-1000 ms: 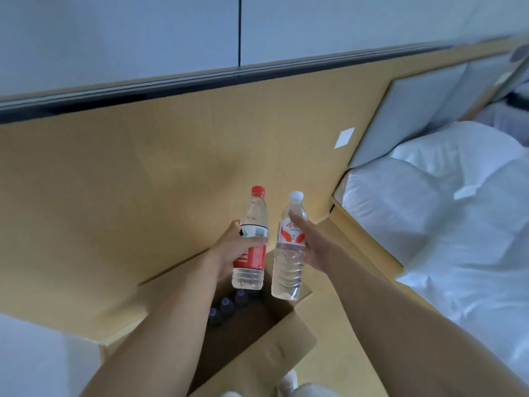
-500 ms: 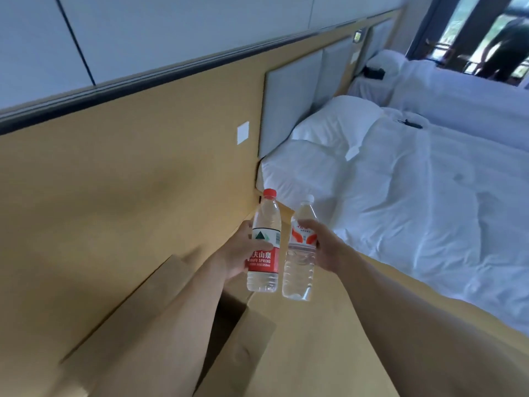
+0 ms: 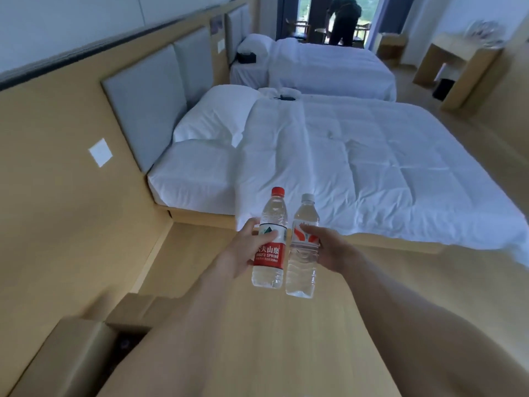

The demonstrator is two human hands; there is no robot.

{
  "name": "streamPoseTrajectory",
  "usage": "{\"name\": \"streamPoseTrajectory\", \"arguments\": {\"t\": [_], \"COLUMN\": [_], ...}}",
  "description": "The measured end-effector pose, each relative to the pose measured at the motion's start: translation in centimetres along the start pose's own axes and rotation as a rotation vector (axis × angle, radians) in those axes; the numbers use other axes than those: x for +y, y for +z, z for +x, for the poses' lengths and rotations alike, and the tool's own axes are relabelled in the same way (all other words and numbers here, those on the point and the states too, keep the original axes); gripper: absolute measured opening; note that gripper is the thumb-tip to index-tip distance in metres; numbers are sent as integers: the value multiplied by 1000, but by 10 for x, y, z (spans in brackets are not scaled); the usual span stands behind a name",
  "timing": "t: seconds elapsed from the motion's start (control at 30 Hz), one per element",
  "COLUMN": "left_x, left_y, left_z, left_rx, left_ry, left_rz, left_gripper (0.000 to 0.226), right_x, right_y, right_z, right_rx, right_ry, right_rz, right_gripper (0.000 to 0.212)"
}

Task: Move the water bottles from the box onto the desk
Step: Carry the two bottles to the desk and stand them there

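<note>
Head cam shows left hand (image 3: 243, 247) and right hand (image 3: 333, 249), fingers wrapped round a red-cap bottle (image 3: 269, 242) and white-cap bottle (image 3: 303, 250), both out of the box (image 3: 71, 359), worktop delivery pending.

My left bottle (image 3: 269, 242) has a red cap and red label; my right bottle (image 3: 303, 247) has a white cap and orange-white label. Centre frame, the bed (image 3: 357, 167) is white, lower left the box (image 3: 71, 356) brown.
</note>
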State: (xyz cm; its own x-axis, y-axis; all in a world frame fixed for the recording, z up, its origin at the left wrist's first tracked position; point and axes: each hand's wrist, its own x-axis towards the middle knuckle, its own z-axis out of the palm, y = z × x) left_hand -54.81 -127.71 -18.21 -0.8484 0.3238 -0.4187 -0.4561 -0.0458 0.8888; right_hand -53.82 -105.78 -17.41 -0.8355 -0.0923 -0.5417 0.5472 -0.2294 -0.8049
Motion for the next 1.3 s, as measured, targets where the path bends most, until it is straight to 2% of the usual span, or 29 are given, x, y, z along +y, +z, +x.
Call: {"name": "streamPoseTrajectory", "arguments": {"t": [0.13, 0.3, 0.47, 0.57, 0.7, 0.9, 1.0, 1.3], "left_x": [-8, -16, -21, -26, -36, -55, -60, -49], "left_y": [83, 188, 293, 350, 421, 518, 565, 701], "left_z": [32, 64, 84, 93, 104, 133, 156, 238], "left_rx": [-90, -234, -374, -481, -635, -843, -907, -1115], "left_ry": [-55, -90, -106, -123, -120, -168, -183, -234], "left_rz": [46, 123, 215, 254, 355, 439, 474, 566], "left_gripper": [44, 47, 44, 44, 41, 55, 54, 61], "right_x": [0, 4, 14, 21, 29, 41, 39, -4], "right_y": [-89, -192, -278, -319, -368, -437, -469, -561], "right_z": [-25, -68, -120, -149, -184, -216, -222, -222], "right_rx": [66, 263, 399, 492, 631, 810, 876, 1050], "right_ry": [-16, -48, -111, -125, -108, -141, -167, -290], "right_rz": [69, 94, 237, 311, 403, 495, 531, 623], "right_gripper": [37, 48, 46, 48, 68, 58, 57, 56]}}
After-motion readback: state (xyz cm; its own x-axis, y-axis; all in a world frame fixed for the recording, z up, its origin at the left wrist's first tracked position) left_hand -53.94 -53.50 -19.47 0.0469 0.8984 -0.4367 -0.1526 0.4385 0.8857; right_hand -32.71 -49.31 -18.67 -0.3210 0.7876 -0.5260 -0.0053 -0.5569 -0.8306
